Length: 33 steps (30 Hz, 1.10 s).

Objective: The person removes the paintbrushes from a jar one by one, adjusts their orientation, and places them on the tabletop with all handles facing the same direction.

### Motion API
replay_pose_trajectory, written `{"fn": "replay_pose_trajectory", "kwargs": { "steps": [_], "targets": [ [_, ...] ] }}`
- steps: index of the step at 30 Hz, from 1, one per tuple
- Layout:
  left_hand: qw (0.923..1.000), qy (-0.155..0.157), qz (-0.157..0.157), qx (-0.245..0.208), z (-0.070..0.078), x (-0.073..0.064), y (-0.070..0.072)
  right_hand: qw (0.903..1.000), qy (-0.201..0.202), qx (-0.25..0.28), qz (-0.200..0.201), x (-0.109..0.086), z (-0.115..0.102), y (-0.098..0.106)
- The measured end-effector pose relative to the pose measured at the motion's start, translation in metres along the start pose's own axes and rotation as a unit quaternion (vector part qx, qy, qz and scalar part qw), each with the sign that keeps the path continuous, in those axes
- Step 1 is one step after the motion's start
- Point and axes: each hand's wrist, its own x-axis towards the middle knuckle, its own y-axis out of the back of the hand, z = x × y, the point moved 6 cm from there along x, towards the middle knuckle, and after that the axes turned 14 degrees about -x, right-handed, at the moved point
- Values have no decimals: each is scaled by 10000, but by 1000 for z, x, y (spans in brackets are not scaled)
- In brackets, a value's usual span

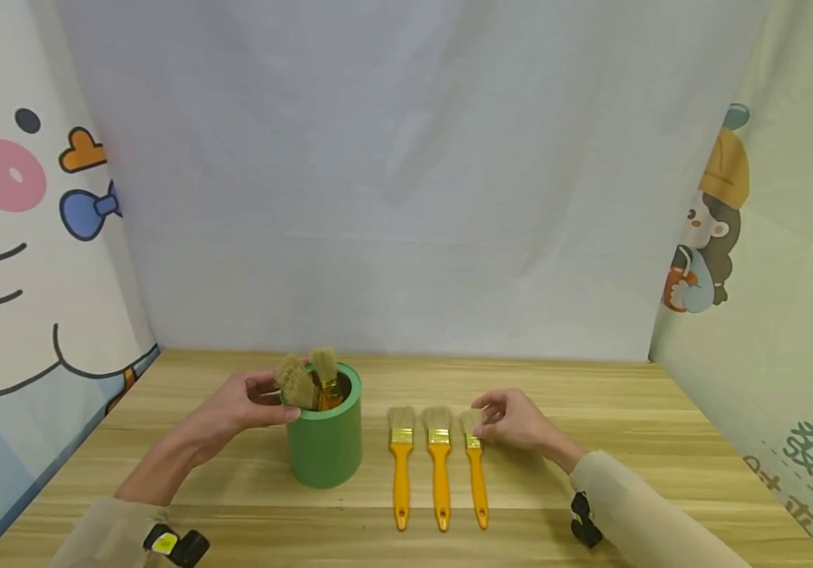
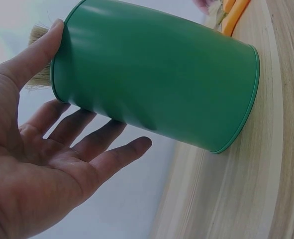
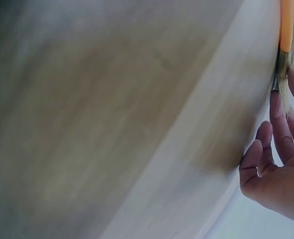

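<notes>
Your left hand (image 1: 245,406) grips the green pot (image 1: 324,451); your right hand (image 1: 515,424) pinches the narrow brush (image 1: 477,476), apparently for a gentle lift.

On my remote feed I see a bright, evenly lit head view, a cooler left wrist view with soft shadows near the left hand (image 2: 47,159) on the smooth green cylindrical container (image 2: 154,74), and a right wrist view whose pale wood-grain tabletop (image 3: 137,124) blurs into haze, darkest at the upper left corner.
</notes>
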Motion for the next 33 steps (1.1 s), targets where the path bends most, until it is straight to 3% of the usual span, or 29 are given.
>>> {"fn": "replay_pose_trajectory", "kwargs": {
  "steps": [15,20,25,33],
  "targets": [
    [10000,-32,55,11,-1,1,1,9999,-97,-3,-96,-3,-3,3],
    [10000,-15,73,4,-1,1,1,9990,-281,-329,-83,-4,-4,10],
    [10000,34,82,1,0,1,0,9986,43,-518,-52,-3,-17,20],
    [9999,60,106,0,1,0,1,9974,574,-416,123,3,-55,30]
  ]
}}
